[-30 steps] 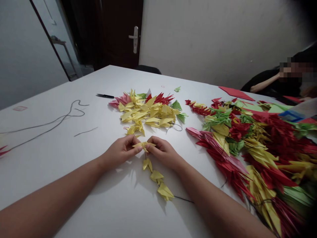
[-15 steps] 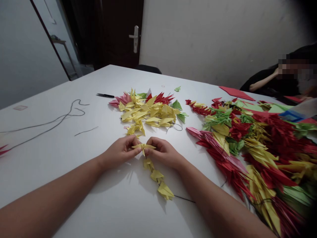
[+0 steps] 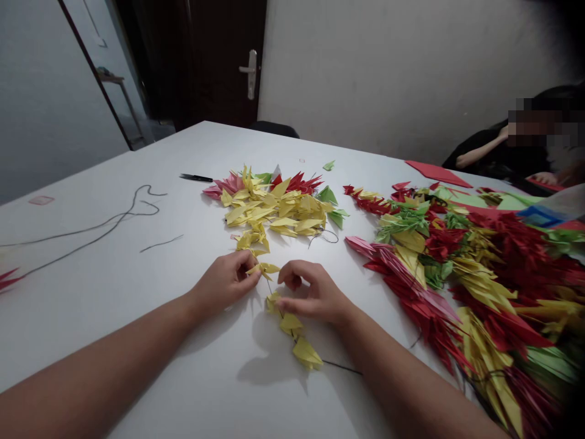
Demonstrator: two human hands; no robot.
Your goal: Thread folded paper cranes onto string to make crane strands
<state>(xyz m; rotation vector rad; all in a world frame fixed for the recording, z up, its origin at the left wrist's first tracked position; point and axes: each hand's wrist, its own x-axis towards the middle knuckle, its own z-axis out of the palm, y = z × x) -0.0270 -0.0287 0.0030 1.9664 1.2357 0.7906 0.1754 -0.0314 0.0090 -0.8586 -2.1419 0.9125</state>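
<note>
My left hand (image 3: 223,283) pinches a yellow origami crane (image 3: 262,269) between thumb and fingers. That crane sits at the top of a short string of yellow paper cranes (image 3: 292,326) on dark thread (image 3: 342,367), which runs down the white table (image 3: 114,317) toward me. My right hand (image 3: 311,292) hovers just right of the thread, fingers loosely curled and holding nothing. Beyond both hands lies a loose heap of yellow origami cranes (image 3: 269,210), with some red, pink and green ones among them.
Long strands of red, yellow and green paper cranes (image 3: 439,274) cover the right of the table. Black scissors (image 3: 196,178) and dark cord (image 3: 91,228) lie to the far left. A person (image 3: 493,149) sits beyond the table's right corner, near red paper sheets (image 3: 439,174).
My right hand has let go of the crane and moved right and toward me. My left hand still holds the crane, which has shifted slightly left.
</note>
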